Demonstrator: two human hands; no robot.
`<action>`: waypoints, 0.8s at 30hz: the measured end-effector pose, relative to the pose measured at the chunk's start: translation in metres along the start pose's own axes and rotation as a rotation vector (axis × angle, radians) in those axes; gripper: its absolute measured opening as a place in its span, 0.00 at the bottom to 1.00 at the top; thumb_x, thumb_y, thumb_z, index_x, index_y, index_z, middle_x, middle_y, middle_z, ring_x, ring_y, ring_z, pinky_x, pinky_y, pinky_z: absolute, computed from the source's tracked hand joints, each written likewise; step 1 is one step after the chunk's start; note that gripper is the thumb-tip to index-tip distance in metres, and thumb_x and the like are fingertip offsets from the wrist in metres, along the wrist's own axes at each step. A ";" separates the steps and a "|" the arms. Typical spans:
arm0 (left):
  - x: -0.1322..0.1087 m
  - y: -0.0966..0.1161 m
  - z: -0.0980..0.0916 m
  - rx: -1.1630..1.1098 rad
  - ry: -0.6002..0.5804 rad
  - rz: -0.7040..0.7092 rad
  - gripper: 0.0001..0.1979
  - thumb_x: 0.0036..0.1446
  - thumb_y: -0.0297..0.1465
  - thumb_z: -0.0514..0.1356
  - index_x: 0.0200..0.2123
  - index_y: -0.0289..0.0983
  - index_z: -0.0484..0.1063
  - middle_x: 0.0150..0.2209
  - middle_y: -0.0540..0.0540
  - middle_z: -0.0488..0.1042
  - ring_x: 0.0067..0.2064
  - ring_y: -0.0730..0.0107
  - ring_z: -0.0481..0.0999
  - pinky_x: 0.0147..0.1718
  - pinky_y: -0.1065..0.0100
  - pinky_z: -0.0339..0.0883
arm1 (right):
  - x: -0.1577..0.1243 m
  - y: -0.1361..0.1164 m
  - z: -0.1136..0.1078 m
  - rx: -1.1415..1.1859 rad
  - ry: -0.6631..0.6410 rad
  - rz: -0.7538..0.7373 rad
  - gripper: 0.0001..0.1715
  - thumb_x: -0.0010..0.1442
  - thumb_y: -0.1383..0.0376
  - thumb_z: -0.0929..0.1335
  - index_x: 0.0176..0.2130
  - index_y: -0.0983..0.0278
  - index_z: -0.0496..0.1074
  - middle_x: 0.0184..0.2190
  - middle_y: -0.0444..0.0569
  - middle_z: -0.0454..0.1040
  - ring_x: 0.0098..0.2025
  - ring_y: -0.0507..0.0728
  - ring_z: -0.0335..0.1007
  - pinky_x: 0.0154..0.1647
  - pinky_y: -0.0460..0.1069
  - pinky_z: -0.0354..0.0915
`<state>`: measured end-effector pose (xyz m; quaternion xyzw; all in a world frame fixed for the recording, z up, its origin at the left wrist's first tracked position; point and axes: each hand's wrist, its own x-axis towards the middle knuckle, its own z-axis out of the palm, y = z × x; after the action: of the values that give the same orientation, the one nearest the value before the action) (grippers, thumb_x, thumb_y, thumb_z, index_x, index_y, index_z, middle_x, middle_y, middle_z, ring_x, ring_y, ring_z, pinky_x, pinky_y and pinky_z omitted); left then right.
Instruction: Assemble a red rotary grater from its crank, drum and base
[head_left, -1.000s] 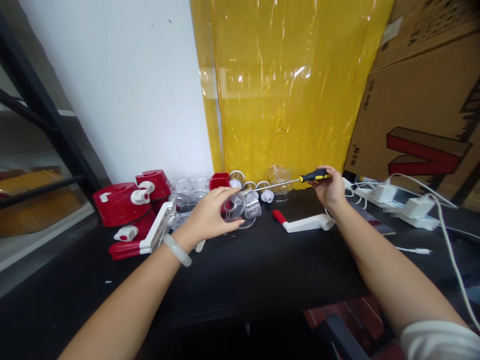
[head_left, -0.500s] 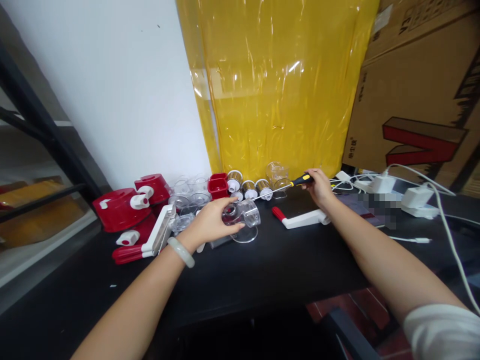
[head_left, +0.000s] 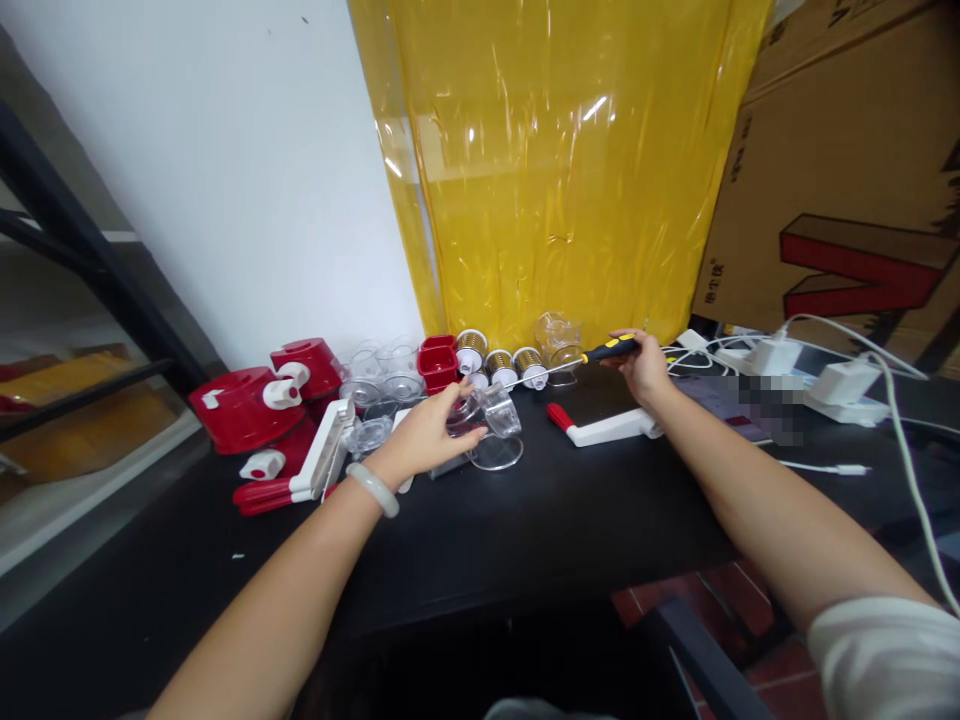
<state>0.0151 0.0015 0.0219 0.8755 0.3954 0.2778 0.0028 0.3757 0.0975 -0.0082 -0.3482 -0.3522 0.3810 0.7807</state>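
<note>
1. Currently, the left hand (head_left: 426,432) grasps a clear part (head_left: 501,410), thumb and fingers curled around its left side; a pale bracelet (head_left: 373,490) circles that wrist.
2. The right hand (head_left: 646,372) grips a screwdriver (head_left: 611,349) by its black-and-yellow handle, fingers wrapped about the rear end.
3. The screwdriver slants down leftward, its shaft ending at the top of the clear part; whether the tip touches cannot be told.
4. The clear part is near the middle of the black table (head_left: 540,530), tilted in the hand, and just below it in view lies a clear disc (head_left: 496,454).
5. Behind, three drums (head_left: 530,366) stand in a row, beside red tubs (head_left: 437,362) and clear cups (head_left: 367,364).
6. A white crank (head_left: 611,430) with a red grip lies between the hands, nearer the right one.
7. Red housings (head_left: 241,412) with white knobs sit far left, behind white-and-red handles (head_left: 324,455).
8. A yellow sheet (head_left: 562,180) hangs at the back; chargers (head_left: 776,356) and a carton (head_left: 840,170) are at right.
</note>
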 end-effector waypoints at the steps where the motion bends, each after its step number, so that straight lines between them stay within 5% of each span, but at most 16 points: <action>1: 0.000 0.000 0.000 -0.007 -0.006 -0.006 0.30 0.57 0.42 0.62 0.59 0.37 0.63 0.60 0.35 0.70 0.58 0.50 0.73 0.55 0.50 0.69 | 0.000 0.000 0.000 -0.006 0.006 -0.002 0.14 0.57 0.58 0.62 0.28 0.63 0.71 0.22 0.43 0.70 0.23 0.52 0.68 0.19 0.46 0.67; 6: 0.000 0.000 0.000 -0.028 -0.020 -0.017 0.33 0.58 0.43 0.61 0.63 0.38 0.59 0.61 0.36 0.69 0.59 0.52 0.72 0.56 0.51 0.67 | 0.001 0.003 -0.002 -0.069 0.001 -0.039 0.11 0.54 0.58 0.66 0.30 0.63 0.70 0.21 0.39 0.67 0.16 0.49 0.63 0.14 0.43 0.62; 12: 0.000 0.002 0.000 -0.043 -0.023 -0.060 0.32 0.58 0.43 0.61 0.62 0.37 0.61 0.59 0.38 0.70 0.56 0.52 0.74 0.55 0.52 0.67 | 0.002 0.007 -0.005 -0.163 -0.014 -0.079 0.21 0.53 0.48 0.70 0.31 0.62 0.69 0.18 0.37 0.64 0.12 0.46 0.56 0.08 0.42 0.53; 18: 0.001 0.002 0.000 -0.052 -0.018 -0.092 0.29 0.57 0.43 0.62 0.59 0.39 0.63 0.56 0.39 0.73 0.52 0.53 0.76 0.52 0.54 0.69 | 0.003 0.009 -0.006 -0.190 -0.010 -0.080 0.24 0.60 0.46 0.61 0.31 0.63 0.70 0.19 0.43 0.68 0.15 0.49 0.63 0.12 0.44 0.60; 24: 0.001 0.000 0.002 -0.051 -0.013 -0.102 0.28 0.56 0.43 0.63 0.57 0.38 0.64 0.54 0.39 0.74 0.52 0.53 0.76 0.50 0.54 0.69 | 0.008 0.012 -0.010 -0.121 -0.045 -0.068 0.16 0.57 0.55 0.61 0.31 0.63 0.71 0.24 0.43 0.69 0.20 0.50 0.65 0.16 0.45 0.65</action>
<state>0.0166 0.0029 0.0202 0.8557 0.4322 0.2816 0.0418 0.3828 0.1070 -0.0210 -0.3741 -0.4037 0.3398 0.7626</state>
